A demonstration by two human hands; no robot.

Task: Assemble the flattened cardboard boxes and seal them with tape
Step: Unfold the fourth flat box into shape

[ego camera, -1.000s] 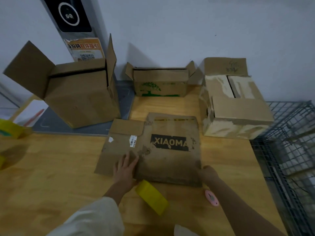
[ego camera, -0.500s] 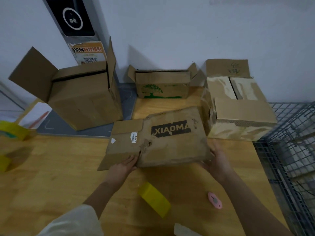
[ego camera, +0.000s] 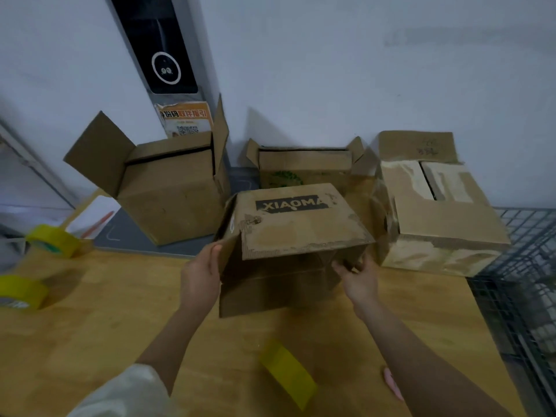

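In the head view, a worn brown cardboard box with a black "XIAOMA" label (ego camera: 296,227) sits at the centre of the frame, opened up into a box shape, its open end facing the camera and a lower flap lying on the wooden surface (ego camera: 90,332). The left hand (ego camera: 200,276) holds the box's left front edge, thumb up along the cardboard; its grip is closed round that edge. The right hand (ego camera: 359,278) is at the box's lower right front corner, fingers curled and pinching the cardboard there.

Below the box, in the lower centre of the frame, a yellow roll of tape (ego camera: 288,373) lies on the surface, blurred. A small pink object (ego camera: 391,383) shows just left of the right forearm, partly hidden by it.

At the left edge lie two more yellow tape rolls, one (ego camera: 52,240) above the other (ego camera: 21,291).

Behind the held box stand three other brown cardboard boxes: a tall one with raised flaps (ego camera: 168,191) at upper left, a low one with a green print (ego camera: 304,165) directly behind, and a torn one with folded top flaps (ego camera: 436,206) at the right. A grey wire cage (ego camera: 523,281) fills the right edge.
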